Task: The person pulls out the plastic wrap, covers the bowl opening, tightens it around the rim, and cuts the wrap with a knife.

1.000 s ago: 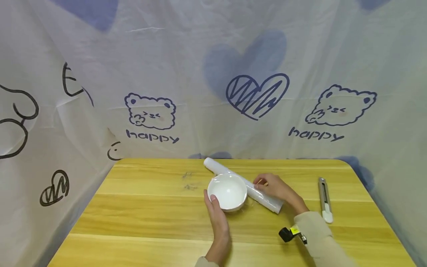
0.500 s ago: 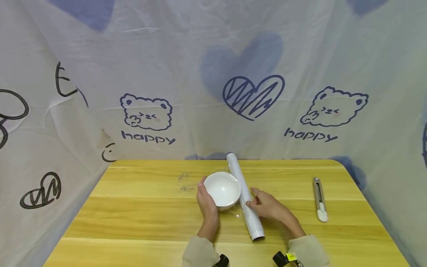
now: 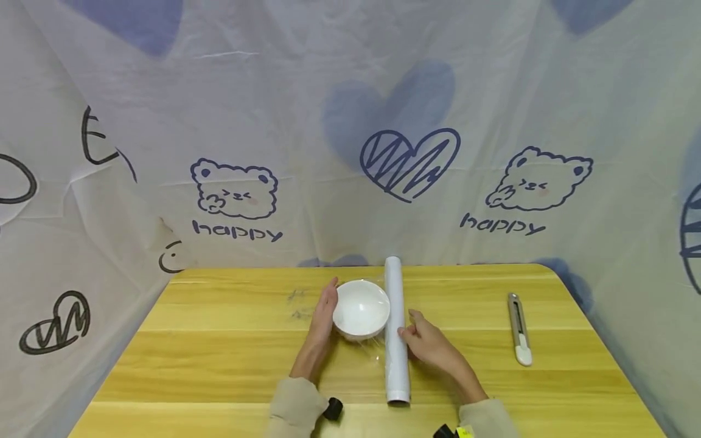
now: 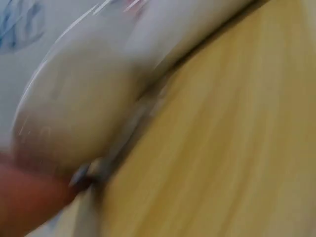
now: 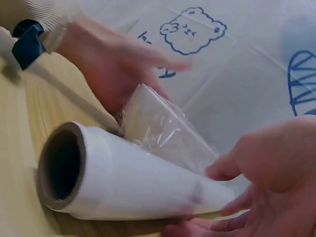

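A white bowl [image 3: 361, 309] with clear film about it stands at mid-table. My left hand [image 3: 323, 313] lies along the bowl's left side, fingers mostly straight. To the bowl's right is a white roll of cling film [image 3: 395, 340], lengthwise away from me, its hollow core end toward me. My right hand [image 3: 429, 344] is at the roll's right side. In the right wrist view its thumb [image 5: 224, 168] is at the roll's upper side and its fingers low beside it, loosely bent. Crumpled film [image 5: 163, 123] stretches between roll and bowl. The left wrist view is blurred.
A grey and white utility knife [image 3: 520, 331] lies at the right of the wooden table [image 3: 219, 365]. Behind and to the left hangs a printed cloth [image 3: 306, 152] with hearts and bears.
The roll has swung from a slant to nearly straight away from me, its near end now closer. My right hand has come to its side; my left hand and the bowl have shifted slightly left.
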`<state>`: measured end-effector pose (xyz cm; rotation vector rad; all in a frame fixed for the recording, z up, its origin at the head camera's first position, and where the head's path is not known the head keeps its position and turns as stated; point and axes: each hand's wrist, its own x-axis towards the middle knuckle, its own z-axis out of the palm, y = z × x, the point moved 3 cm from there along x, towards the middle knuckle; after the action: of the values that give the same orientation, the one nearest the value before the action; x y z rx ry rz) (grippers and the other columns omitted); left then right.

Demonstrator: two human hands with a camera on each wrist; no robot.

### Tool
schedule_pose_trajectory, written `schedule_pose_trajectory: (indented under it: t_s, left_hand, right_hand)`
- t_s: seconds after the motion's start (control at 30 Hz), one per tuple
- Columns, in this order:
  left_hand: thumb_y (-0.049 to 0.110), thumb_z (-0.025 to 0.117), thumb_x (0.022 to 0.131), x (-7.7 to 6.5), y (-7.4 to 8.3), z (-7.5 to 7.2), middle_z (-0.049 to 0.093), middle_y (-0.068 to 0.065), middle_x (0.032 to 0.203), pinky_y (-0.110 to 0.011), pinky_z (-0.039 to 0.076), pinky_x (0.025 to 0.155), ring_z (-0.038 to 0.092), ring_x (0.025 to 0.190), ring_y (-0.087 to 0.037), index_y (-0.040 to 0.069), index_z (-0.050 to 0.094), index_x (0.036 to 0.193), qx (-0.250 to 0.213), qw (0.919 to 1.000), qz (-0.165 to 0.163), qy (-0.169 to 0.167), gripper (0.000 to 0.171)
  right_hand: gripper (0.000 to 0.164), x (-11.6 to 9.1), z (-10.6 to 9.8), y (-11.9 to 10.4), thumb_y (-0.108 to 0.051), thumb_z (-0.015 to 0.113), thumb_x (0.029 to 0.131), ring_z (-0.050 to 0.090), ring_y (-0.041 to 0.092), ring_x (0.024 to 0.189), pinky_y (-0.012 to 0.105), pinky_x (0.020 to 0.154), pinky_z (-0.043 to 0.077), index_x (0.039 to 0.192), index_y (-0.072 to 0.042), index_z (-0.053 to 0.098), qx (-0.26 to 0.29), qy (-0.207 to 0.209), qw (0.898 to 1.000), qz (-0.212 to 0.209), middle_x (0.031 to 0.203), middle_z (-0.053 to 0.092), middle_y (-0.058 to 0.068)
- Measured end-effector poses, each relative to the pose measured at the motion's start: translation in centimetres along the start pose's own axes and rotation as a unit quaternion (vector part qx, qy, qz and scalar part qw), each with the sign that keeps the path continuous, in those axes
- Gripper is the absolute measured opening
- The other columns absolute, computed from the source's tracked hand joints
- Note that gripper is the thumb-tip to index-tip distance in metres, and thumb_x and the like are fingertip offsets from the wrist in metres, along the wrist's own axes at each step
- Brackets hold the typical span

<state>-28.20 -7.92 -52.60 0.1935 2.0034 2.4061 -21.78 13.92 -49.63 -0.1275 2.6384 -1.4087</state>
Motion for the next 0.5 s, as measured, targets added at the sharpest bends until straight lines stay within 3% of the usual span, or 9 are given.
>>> schedule_pose_trajectory:
  t_s: [0.03, 0.1, 0.17, 0.23, 0.33, 0.5]
  left_hand:
    - [0.019, 0.046, 0.101, 0.0, -0.1, -0.6, 0.022, -0.014, 0.154, -0.042, 0.019, 0.114, 0.022, 0.140, -0.029, 0.005, 0.020, 0.150, -0.015, 0.9983, -0.004, -0.057, 0.057]
    - [0.008, 0.063, 0.091, -0.1, -0.2, -1.6, 0.008, -0.012, 0.157, -0.040, 0.017, 0.114, 0.014, 0.142, -0.030, 0.008, 0.007, 0.152, -0.040, 0.9874, -0.017, -0.152, 0.083]
    - [-0.002, 0.075, 0.077, -0.2, -0.3, -2.3, 0.002, -0.012, 0.158, -0.037, 0.022, 0.112, 0.013, 0.141, -0.031, 0.009, -0.001, 0.152, -0.051, 0.9740, -0.020, -0.220, 0.107]
    - [-0.004, 0.082, 0.068, -0.1, -0.3, -2.6, 0.003, -0.013, 0.158, -0.033, 0.029, 0.110, 0.018, 0.140, -0.033, 0.010, -0.003, 0.152, -0.040, 0.9634, -0.020, -0.264, 0.120]
    - [-0.006, 0.083, 0.065, 0.1, -0.2, -2.7, 0.010, -0.012, 0.156, -0.029, 0.034, 0.107, 0.025, 0.137, -0.032, 0.012, -0.003, 0.152, -0.020, 0.9570, -0.025, -0.288, 0.124]
    - [-0.008, 0.085, 0.061, 0.5, 0.0, -2.9, 0.021, -0.013, 0.153, -0.031, 0.037, 0.105, 0.033, 0.133, -0.033, 0.013, 0.008, 0.152, 0.022, 0.9609, -0.021, -0.275, 0.121]
  right_hand:
    - [0.062, 0.3, 0.0, 0.1, -0.020, 0.054, 0.096, 0.059, 0.016, 0.077, 0.030, 0.067, 0.050, 0.140, 0.014, 0.027, 0.005, 0.004, 1.000, 0.004, 0.091, 0.062, 0.009]
    - [0.064, 0.8, -0.1, 0.2, -0.021, 0.054, 0.097, 0.061, 0.018, 0.080, 0.033, 0.070, 0.052, 0.141, 0.014, 0.024, 0.020, 0.004, 1.000, 0.013, 0.094, 0.063, 0.011]
    - [0.067, 1.3, 0.0, 0.4, -0.022, 0.055, 0.096, 0.062, 0.019, 0.078, 0.035, 0.068, 0.054, 0.142, 0.015, 0.022, 0.035, -0.003, 0.999, 0.022, 0.093, 0.063, 0.012]
    - [0.066, 1.6, 0.1, 0.5, -0.021, 0.057, 0.095, 0.062, 0.020, 0.073, 0.035, 0.063, 0.054, 0.139, 0.017, 0.025, 0.042, -0.010, 0.999, 0.027, 0.088, 0.062, 0.012]
    - [0.053, 2.0, 0.2, 0.6, -0.018, 0.056, 0.095, 0.060, 0.021, 0.069, 0.034, 0.059, 0.053, 0.130, 0.018, 0.038, 0.066, -0.031, 0.997, 0.033, 0.082, 0.060, 0.012]
    - [0.037, 2.4, 0.2, 0.4, -0.015, 0.055, 0.094, 0.062, 0.022, 0.077, 0.038, 0.062, 0.057, 0.115, 0.015, 0.054, 0.134, -0.068, 0.987, 0.059, 0.088, 0.063, 0.014]
